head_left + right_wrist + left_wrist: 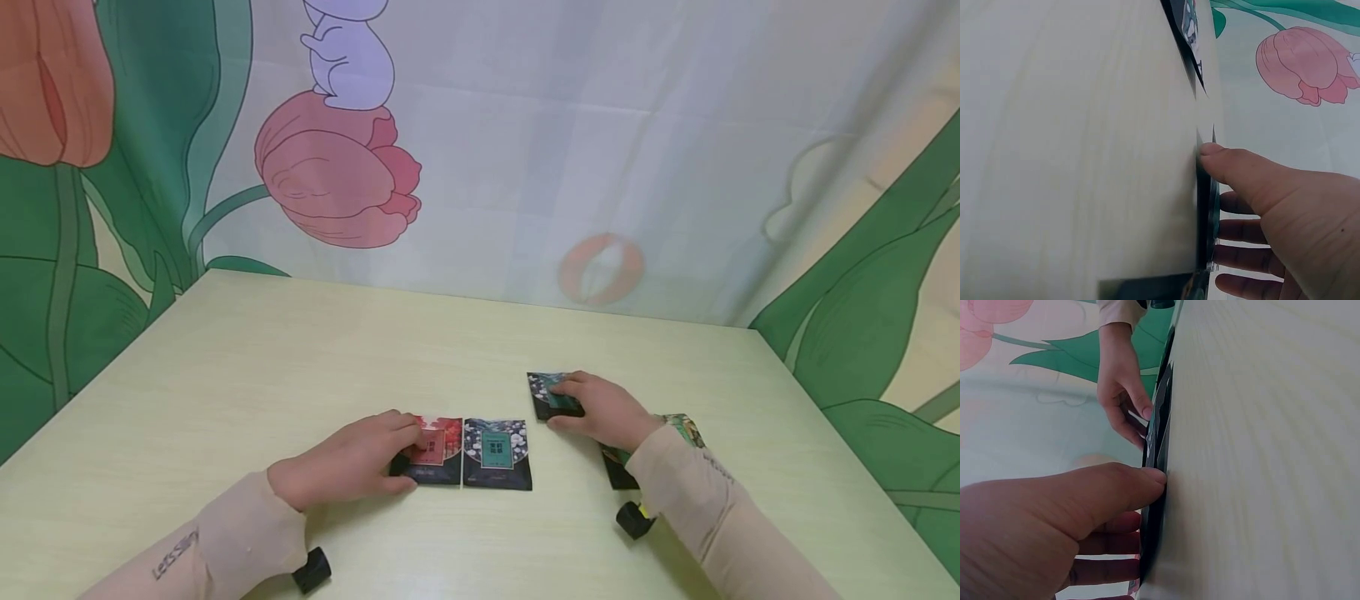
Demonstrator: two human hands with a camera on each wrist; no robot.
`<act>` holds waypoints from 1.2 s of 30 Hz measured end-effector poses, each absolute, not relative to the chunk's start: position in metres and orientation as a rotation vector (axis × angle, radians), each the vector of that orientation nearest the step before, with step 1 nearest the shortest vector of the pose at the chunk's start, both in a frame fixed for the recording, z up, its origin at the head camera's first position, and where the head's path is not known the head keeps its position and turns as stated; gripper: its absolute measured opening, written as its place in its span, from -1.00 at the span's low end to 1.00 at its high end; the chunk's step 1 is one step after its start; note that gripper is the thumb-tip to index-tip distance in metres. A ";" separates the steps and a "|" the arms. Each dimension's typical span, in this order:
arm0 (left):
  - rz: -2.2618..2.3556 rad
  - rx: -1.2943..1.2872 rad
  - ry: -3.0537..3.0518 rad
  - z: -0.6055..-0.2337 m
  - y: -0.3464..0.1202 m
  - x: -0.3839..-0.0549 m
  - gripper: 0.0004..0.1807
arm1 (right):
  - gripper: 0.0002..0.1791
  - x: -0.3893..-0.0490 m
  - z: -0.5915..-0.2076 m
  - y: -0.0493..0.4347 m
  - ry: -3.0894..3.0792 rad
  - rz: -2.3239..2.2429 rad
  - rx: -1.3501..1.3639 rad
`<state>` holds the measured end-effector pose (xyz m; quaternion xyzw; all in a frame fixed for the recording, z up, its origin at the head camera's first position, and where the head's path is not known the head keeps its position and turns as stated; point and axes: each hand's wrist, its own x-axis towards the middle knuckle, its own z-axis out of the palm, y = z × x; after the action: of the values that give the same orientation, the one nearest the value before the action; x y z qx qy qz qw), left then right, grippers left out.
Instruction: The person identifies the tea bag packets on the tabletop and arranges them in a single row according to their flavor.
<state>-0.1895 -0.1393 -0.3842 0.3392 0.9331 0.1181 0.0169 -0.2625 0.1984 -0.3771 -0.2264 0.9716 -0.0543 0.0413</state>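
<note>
Two flat packets lie side by side on the table: a red one [438,450] with a dark lower part, and a dark one with white flowers and a teal label [497,451]. My left hand [367,457] rests on the red packet's left part, fingers over its face and thumb [1155,477] at the near edge. Farther back and right, my right hand [603,410] touches another teal-labelled packet [543,398], fingers laid on its face, thumb [1213,150] at its near edge. That hand covers the packet's right part.
A green patterned packet [678,427] lies under my right forearm, partly hidden by it. Each wrist carries a small black device, the left one [312,571] and the right one [634,520]. A curtain [480,192] printed with tulips hangs behind the pale table [300,350].
</note>
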 end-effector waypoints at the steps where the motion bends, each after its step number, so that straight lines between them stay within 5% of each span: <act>1: 0.369 1.053 2.899 -0.384 -0.139 -0.190 -0.50 | -0.36 -0.261 -0.377 0.198 2.976 -0.168 -0.694; 36: 0.350 1.042 2.901 -0.386 -0.139 -0.191 -0.49 | -0.36 -0.237 -0.383 0.192 3.010 -0.135 -0.745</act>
<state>-0.1911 -0.1385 -0.3856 0.3359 0.9349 0.1129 0.0197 -0.2371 0.1921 -0.3833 -0.2399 0.9696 -0.0435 0.0189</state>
